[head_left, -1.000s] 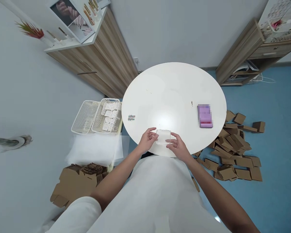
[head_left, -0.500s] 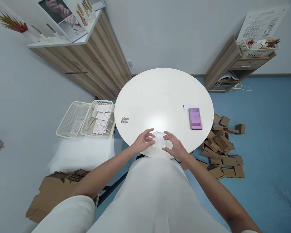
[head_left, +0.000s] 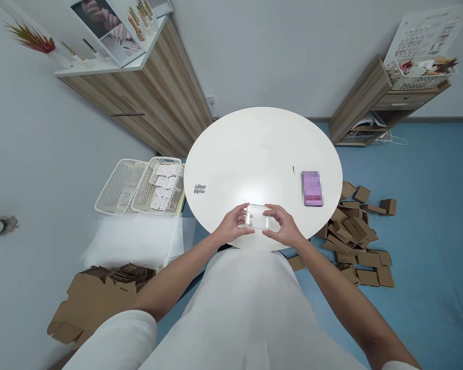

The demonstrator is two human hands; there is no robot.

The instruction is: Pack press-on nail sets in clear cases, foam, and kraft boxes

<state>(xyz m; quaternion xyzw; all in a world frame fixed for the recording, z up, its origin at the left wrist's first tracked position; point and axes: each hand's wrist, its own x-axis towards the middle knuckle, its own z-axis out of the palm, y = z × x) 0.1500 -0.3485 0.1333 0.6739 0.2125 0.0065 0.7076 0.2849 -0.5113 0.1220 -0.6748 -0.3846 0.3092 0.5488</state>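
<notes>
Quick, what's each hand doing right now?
Left hand: curled, holding one side of the clear box.
Right hand: curled, holding the box's other side.

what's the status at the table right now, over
Left hand and right hand: fingers on clear case, one each side. Purple box off to the right, not in the way.

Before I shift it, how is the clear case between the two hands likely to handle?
The clear case looks stiff, since its edges stay straight between the left hand and right hand. It is probably light, being see-through and thin-walled. Its glossy, glass-like surface may slip if the grip is loose.
</notes>
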